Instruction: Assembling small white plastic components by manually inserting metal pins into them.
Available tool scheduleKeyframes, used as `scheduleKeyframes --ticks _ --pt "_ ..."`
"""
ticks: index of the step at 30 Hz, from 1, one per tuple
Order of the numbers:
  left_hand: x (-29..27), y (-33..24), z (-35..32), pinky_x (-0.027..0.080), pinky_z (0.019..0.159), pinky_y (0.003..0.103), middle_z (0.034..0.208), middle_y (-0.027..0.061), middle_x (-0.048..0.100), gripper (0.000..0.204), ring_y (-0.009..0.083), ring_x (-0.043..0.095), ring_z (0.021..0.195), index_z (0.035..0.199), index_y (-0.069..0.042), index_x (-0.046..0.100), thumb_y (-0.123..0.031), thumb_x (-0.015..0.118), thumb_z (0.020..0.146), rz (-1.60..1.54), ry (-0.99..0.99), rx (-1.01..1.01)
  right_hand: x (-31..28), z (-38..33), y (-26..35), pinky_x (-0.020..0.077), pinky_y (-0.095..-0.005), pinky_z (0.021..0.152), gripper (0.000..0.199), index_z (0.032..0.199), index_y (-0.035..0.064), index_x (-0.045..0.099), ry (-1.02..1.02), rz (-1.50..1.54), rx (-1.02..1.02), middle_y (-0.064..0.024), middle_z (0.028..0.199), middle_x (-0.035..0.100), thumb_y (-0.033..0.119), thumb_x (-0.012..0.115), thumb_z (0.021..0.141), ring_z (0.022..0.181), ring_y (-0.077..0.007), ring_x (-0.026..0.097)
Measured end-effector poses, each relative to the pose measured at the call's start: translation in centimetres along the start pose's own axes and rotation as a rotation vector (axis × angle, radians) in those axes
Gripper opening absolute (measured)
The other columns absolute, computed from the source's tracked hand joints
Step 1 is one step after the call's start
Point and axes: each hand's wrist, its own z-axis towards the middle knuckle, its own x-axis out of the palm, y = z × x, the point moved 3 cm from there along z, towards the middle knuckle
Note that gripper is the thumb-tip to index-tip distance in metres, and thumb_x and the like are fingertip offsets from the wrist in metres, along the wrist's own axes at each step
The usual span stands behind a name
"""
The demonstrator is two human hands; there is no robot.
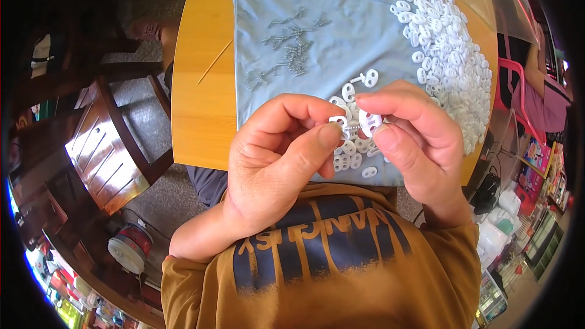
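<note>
My left hand (277, 155) pinches a small white plastic piece (339, 123) between thumb and forefinger. Facing it, a white oval plastic piece with two holes (370, 123) sits between the thumb and forefinger of my right hand (423, 143). A thin metal spring (353, 127) spans the short gap between the two pieces; how firmly it is seated cannot be made out. Beneath my fingertips lies a small group of similar white plastic pieces (342, 162), partly hidden by my hands. Farther off, several loose metal springs (296, 55) are scattered on the grey-blue cloth (341, 24).
A large heap of white oval pieces (451, 55) covers the table's right side. A thin stick (215, 61) lies on the wooden table (204, 122) left of the cloth. A wooden chair (109, 152) stands at left, a red chair (518, 97) at right.
</note>
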Motion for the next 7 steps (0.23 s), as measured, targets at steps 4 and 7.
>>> scheduleKeyframes --ticks 4,7 --pt "-0.11 0.14 0.0 0.044 0.057 0.017 0.084 0.0034 0.059 0.014 0.0047 0.052 0.065 0.1 0.001 0.056 0.0 0.056 0.085 0.013 -0.002 0.007 0.0 0.06 0.5 0.0397 -0.0252 0.072 0.024 0.106 -0.0058 0.056 0.014 -0.107 -0.026 -0.0105 0.094 0.054 0.007 0.053 0.086 0.082 -0.0146 0.05" --pt "-0.15 0.28 0.01 0.044 0.057 0.017 0.084 0.0033 0.059 0.015 0.0048 0.052 0.066 0.1 0.001 0.056 0.0 0.056 0.085 0.021 -0.015 0.003 0.05 0.09 0.7 0.0396 -0.0253 0.072 0.024 0.106 -0.0053 0.056 0.022 -0.272 -0.099 -0.012 0.095 0.055 0.006 0.052 0.086 0.081 -0.0156 0.051"
